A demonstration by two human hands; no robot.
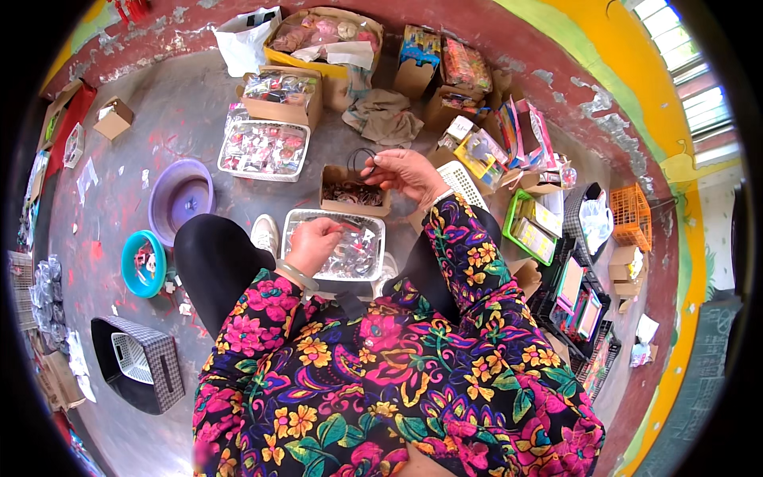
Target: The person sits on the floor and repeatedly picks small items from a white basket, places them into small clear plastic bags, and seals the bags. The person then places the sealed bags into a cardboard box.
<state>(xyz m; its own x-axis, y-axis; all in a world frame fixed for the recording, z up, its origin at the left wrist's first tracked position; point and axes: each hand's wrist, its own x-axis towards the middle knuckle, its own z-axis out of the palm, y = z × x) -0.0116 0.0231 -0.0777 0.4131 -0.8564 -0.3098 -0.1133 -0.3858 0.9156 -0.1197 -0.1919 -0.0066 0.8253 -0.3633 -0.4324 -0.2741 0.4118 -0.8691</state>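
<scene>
My right hand (409,175) pinches a thin black loop (355,156), which looks like a hair tie, above a small cardboard box (383,208). Dark, tangled small pieces lie inside that box. Lower and to the left, my left hand (314,242) is closed, its fingertips pressed together at the left part of a white plastic basket (380,274). Something small and red shows by those fingertips, but whether they hold it is too small to make out. Clear packets with small items fill this basket, which stands between my feet.
A second white basket (300,168) of packets stands ahead. To the left are a purple basin (208,187), a teal basin (127,266) and a checked fabric bin (165,374). A green basket (509,213) and a black crate (584,350) stand right.
</scene>
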